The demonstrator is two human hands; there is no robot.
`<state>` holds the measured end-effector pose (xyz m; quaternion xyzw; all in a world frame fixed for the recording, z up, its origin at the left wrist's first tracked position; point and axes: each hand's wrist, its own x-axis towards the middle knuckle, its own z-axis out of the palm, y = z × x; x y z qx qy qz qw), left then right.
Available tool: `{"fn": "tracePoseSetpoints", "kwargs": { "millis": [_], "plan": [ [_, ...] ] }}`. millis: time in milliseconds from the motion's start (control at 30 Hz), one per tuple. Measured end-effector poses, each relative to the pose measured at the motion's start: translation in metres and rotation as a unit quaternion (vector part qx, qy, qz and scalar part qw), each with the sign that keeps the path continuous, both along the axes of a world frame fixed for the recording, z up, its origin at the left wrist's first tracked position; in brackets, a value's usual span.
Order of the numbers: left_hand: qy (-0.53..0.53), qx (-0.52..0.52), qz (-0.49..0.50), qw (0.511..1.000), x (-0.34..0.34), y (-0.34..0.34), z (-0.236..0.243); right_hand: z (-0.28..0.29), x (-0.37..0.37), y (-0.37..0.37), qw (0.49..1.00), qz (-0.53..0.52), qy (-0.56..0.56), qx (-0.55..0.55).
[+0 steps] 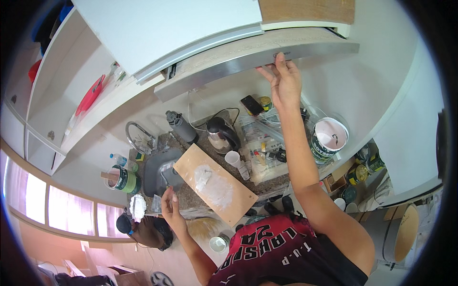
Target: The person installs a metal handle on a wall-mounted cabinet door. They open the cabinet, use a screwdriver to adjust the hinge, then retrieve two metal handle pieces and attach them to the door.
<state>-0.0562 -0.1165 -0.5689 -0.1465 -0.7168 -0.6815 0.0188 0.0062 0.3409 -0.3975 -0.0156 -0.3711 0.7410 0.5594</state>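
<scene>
The right hand (286, 86) rests its thumb on the silver hood panel (238, 63) at the far side; I cannot tell whether its fingers clamp. The left hand (174, 212), fingers loosely apart, could knock and tip the overhanging wooden board (191, 161).

There is one person (276, 252), one hood (224, 64), one board (237, 191), one sink (151, 175), one tap (151, 141), one kettle (223, 135), one flask (182, 127), one phone (252, 105), one yellow jar (265, 102), one upright cup (233, 158) and one blue-capped bottle (118, 159). Large paint buckets (322, 148) number two. The smaller cans (358, 174) at the right overlap too much to count exactly.
</scene>
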Motion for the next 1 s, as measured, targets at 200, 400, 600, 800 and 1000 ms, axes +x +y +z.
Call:
{"fn": "tracePoseSetpoints", "kwargs": {
  "millis": [200, 400, 600, 800, 1000],
  "plan": [
    [-0.083, 0.021, -0.010, 0.996, 0.000, 0.005, -0.021, 0.007, -0.013, 0.011, 0.999, -0.028, -0.009, 0.017],
    [-0.125, 0.022, -0.037, 0.991, 0.021, 0.009, -0.026, 0.003, -0.057, 0.056, 0.999, -0.023, -0.028, 0.014],
    [-0.138, 0.031, -0.052, 0.989, 0.039, -0.009, -0.048, -0.010, -0.082, 0.066, 0.999, -0.028, -0.024, 0.024],
    [-0.158, 0.011, -0.044, 0.986, 0.048, -0.013, -0.055, -0.015, -0.085, 0.082, 0.999, 0.010, 0.039, 0.031],
    [-0.152, 0.005, -0.089, 0.984, 0.061, -0.007, -0.064, -0.021, -0.040, 0.068, 0.998, 0.026, 0.027, 0.049]
  ]
}}
